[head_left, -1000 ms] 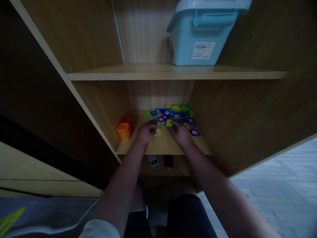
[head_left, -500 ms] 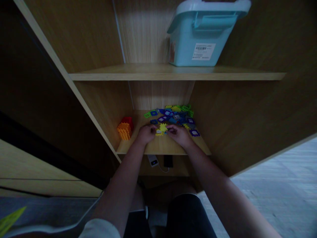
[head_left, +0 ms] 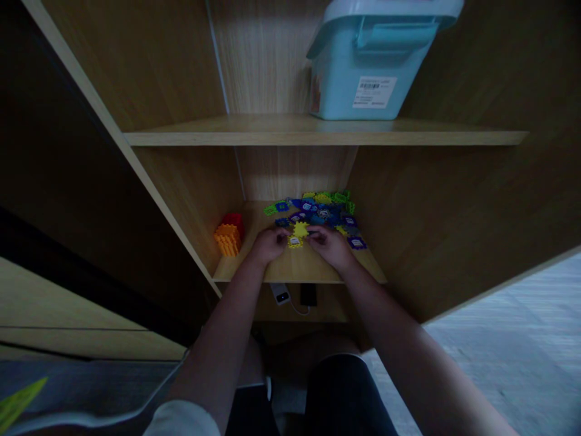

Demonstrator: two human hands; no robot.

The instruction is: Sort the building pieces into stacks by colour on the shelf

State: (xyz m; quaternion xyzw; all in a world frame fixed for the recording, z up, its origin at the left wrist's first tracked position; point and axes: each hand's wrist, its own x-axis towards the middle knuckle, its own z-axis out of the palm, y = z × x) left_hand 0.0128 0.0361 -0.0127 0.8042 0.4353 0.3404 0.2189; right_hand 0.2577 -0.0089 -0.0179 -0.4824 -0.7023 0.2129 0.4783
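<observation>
Two yellow notched-edge building pieces are between my hands above the lower shelf. The upper yellow piece (head_left: 300, 229) is plain; the lower yellow piece (head_left: 295, 241) carries a white patch. My left hand (head_left: 272, 242) pinches at their left side, and my right hand (head_left: 327, 242) pinches at their right side. Whether the two pieces are joined I cannot tell. Just behind lies a pile of blue, purple, green and yellow notched pieces (head_left: 323, 213). A purple piece (head_left: 356, 243) rests to the right of my right hand.
Orange notched pieces (head_left: 228, 240) stand stacked at the left, with a red stack (head_left: 234, 221) behind them. Overhead, a shelf board (head_left: 272, 138) bears a light blue lidded box (head_left: 354, 72). Below lie a white device (head_left: 280, 294) with a cable and a dark flat object (head_left: 308, 295).
The two yellow pieces have shifted slightly right and turned a little, the lower one now squarer to view. Both hands stay nearly in place, still closed at the sides.
</observation>
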